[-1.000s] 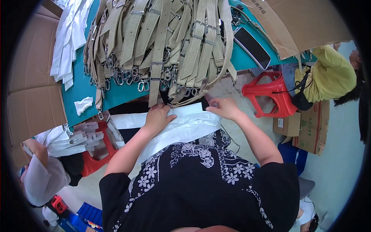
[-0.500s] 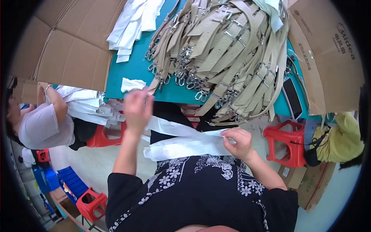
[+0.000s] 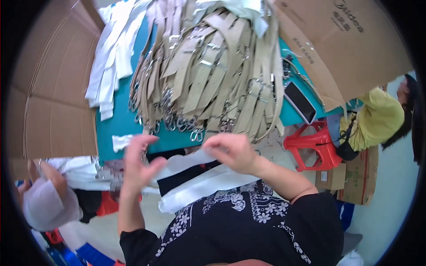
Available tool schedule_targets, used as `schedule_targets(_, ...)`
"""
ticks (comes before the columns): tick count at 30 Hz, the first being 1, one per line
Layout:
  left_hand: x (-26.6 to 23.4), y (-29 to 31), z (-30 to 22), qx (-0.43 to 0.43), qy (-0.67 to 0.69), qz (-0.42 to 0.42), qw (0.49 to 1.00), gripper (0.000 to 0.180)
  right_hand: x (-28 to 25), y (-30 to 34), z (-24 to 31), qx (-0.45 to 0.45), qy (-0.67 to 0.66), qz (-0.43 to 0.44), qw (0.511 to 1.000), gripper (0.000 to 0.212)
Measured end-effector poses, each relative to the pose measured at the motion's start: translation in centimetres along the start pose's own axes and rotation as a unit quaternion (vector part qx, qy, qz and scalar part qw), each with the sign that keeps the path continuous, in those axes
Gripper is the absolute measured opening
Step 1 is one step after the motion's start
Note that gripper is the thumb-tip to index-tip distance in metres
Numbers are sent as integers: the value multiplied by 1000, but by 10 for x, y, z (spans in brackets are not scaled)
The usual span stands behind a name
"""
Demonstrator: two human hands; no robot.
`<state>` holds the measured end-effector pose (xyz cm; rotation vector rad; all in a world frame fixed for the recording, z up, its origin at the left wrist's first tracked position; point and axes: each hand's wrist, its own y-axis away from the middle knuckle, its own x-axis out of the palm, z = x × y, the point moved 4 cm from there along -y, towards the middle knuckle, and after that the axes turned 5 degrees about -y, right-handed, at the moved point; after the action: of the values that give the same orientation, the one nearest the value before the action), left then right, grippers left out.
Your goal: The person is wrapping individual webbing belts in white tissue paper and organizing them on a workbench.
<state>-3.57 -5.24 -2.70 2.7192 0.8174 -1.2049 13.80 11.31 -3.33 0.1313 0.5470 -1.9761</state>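
We see a phone (image 3: 300,103) toward two o'clock, a red stool (image 3: 318,141) and a person in yellow (image 3: 379,113) at three, and brown cardboard (image 3: 62,86) between nine and ten.

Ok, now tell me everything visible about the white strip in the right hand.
The white strip is long, narrow, thin and smooth-looking, paper- or cloth-like. Its right end is in the grip of the right hand; from there it slopes down leftward above dark cloth, toward the left hand. Blur hides whether that hand touches its left end. A second white strip lies nearer the body.
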Motion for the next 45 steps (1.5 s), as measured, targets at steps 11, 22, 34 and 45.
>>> schedule_targets(11, 88, -20, -37, -26, 226, 207, 952, 8, -105, 2, -15, 69, 126, -128, 981, 16)
schedule_targets(22, 138, -22, -10, -209, 361, 220, 882, 11, -190, 38, -89, 383, 256, -95, 882, 40)
schedule_targets(34, 134, 17, 15, -275, 465, 130, 831, 9, -104, 99, -84, 529, 98, -26, 843, 49)
schedule_targets(45, 121, 37, 29, -276, 417, 151, 853, 9, -34, 141, -104, 434, -217, -110, 868, 32)
